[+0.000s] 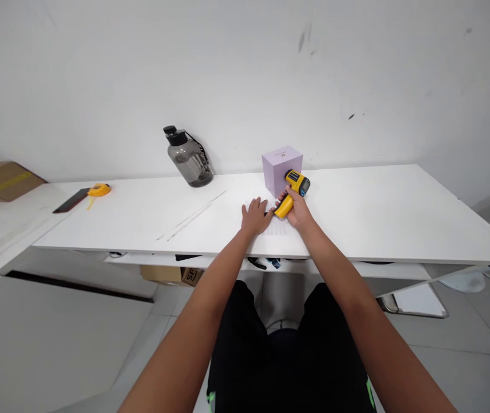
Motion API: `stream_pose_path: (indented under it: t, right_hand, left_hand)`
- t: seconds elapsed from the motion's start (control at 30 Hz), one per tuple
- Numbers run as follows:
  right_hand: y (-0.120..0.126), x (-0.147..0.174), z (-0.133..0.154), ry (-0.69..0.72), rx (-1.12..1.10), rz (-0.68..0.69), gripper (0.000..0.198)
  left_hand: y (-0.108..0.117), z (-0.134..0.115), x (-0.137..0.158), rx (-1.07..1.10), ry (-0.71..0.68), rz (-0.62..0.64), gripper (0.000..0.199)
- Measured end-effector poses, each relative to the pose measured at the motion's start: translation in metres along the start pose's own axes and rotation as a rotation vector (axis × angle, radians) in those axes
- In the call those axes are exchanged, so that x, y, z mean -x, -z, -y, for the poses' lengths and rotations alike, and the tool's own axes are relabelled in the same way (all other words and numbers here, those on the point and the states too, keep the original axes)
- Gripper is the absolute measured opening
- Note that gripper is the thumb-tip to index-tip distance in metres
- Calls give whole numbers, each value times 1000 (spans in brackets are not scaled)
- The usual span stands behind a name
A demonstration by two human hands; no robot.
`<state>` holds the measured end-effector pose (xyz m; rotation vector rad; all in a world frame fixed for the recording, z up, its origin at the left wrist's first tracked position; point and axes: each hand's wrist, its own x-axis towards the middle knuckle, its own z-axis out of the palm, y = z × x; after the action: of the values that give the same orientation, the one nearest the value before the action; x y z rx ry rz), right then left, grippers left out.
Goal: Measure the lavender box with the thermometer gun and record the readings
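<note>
My right hand [299, 211] is wrapped around the handle of a yellow and black infrared thermometer [286, 205]. The thermometer is tilted, with its head in front of a lilac box [276, 171] that stands upright on the table. Flat beside the handle lies my left hand [255, 218], fingers spread, on a sheet of paper [276, 229] with faint print. A small dark thing shows by the left thumb, too covered to make out. The thumb is close to the handle's lower end; I cannot tell whether they touch.
A grey water bottle [190, 160] stands near the wall. Farther left on the white table [382, 212] lie a yellow tape measure [99, 189] and a dark flat object [72, 201]. A cardboard box [6, 182] is at the far left. Below the tabletop runs a shelf holding several items.
</note>
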<state>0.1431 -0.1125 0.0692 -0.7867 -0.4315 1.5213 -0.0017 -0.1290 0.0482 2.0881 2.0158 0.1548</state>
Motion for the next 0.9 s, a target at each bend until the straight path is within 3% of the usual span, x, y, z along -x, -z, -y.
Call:
stream_pose_path:
  t: [0.57,0.9]
  right_hand:
    - [7,-8,0,-24,-33,22,38]
    - [13,-15,-2,123,167,-18,32]
  left_hand:
    - [-1,-1,0,-25,10,-15,72]
    - [-2,0,-1,-3,6,-12,73]
